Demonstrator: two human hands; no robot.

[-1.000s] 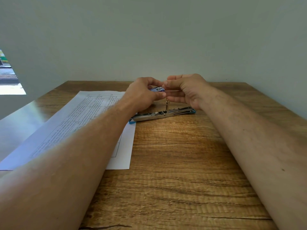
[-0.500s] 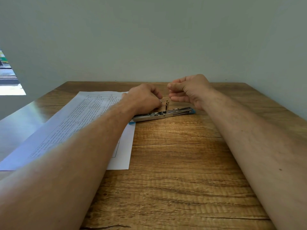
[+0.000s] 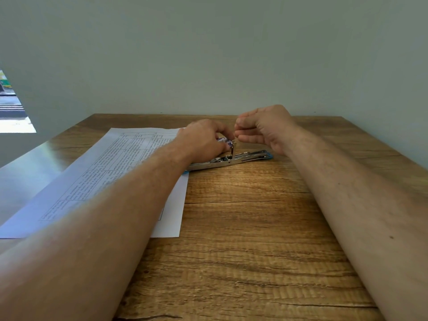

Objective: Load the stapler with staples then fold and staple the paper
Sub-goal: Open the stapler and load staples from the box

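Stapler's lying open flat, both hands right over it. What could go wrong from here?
1. The stapler lies unsecured on the table, one end over the paper; a push could slide it.
2. Whatever the right hand pinches is too small to see; a staple strip could break or drop.
3. The left hand holds a small box close to the upright metal piece and could bump it.

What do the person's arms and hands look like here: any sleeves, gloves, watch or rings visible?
Both forearms are bare as far as the frame shows, with no sleeves in view. The left hand and right hand wear no gloves. No watch, bracelet or ring shows at the wrists or visible fingers. The right forearm carries a few small dark moles; fine hair shows on both.
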